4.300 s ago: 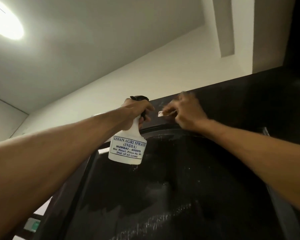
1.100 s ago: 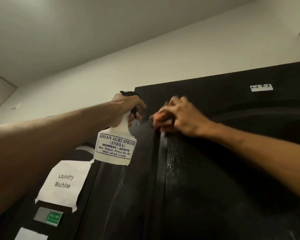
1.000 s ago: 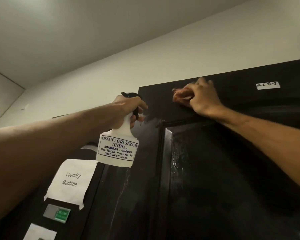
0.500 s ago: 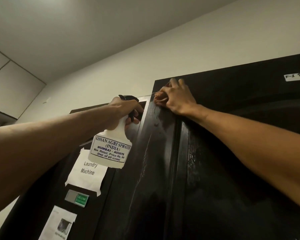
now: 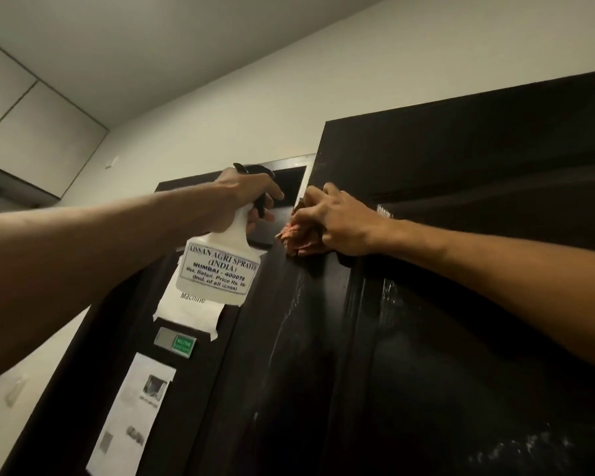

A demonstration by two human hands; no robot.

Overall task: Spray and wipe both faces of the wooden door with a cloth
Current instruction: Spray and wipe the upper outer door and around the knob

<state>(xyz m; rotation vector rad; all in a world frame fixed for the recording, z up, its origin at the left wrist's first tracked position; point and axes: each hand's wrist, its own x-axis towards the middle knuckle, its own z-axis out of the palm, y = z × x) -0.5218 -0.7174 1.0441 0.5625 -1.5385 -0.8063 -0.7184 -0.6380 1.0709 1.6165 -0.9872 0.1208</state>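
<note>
spray bottle (image 5: 220, 266) left of cloth (image 5: 298, 240); cloth on door (image 5: 426, 338), upper left edge.

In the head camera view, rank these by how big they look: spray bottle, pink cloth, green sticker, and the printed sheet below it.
1. spray bottle and printed sheet: they look about alike, and the bottle is nearer, so no ranking between them.
2. pink cloth, partly hidden under the right hand.
3. green sticker.

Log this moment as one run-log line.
step: wiping | left hand: grips spray bottle, raised | right hand: holds pink cloth against wooden door near its upper left edge | surface: wet streaks below
</note>
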